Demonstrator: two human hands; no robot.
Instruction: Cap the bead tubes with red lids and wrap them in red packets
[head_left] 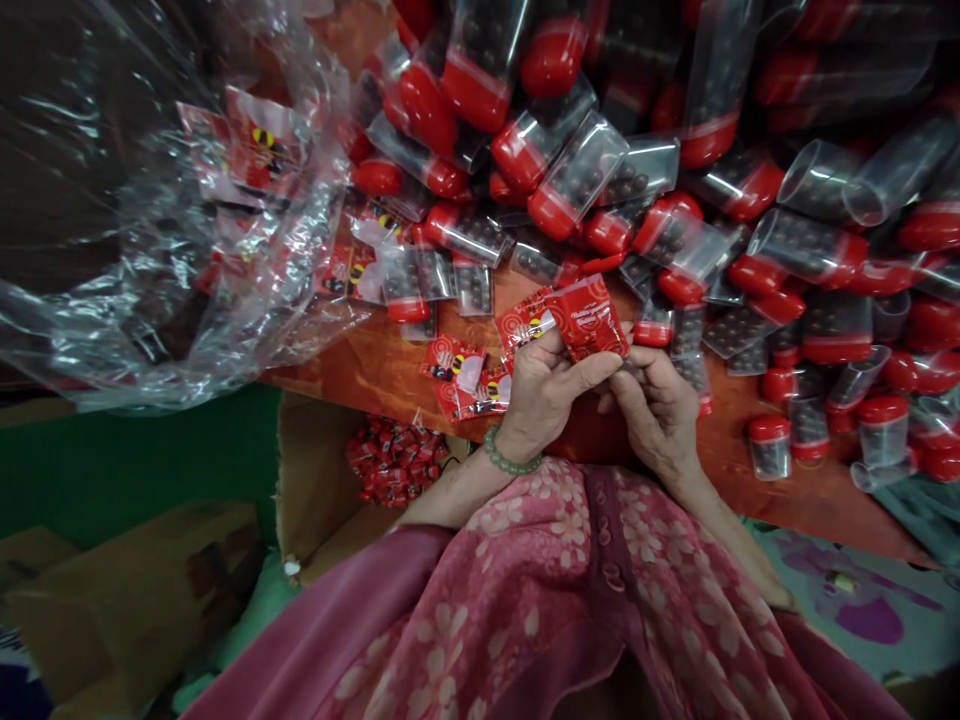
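Note:
Above the table edge, my left hand (540, 390), with a green bead bracelet at the wrist, pinches a small flat red packet (589, 318) with pale printing between thumb and fingers. My right hand (660, 405) is closed beside the packet's lower corner, its fingertips pressed together and meeting the left thumb. What those right fingers hold, if anything, is hidden. More printed red packets (457, 372) lie on the table just left of my left hand, and one is partly behind the held packet.
Many clear plastic tubes with red caps (577, 175), several with dark beads inside, are heaped across the orange-brown table (352, 350). A clear plastic bag (247, 260) with red packets spreads at left. Below the edge, a cardboard box (311, 480) holds a pile of small red items (396, 460).

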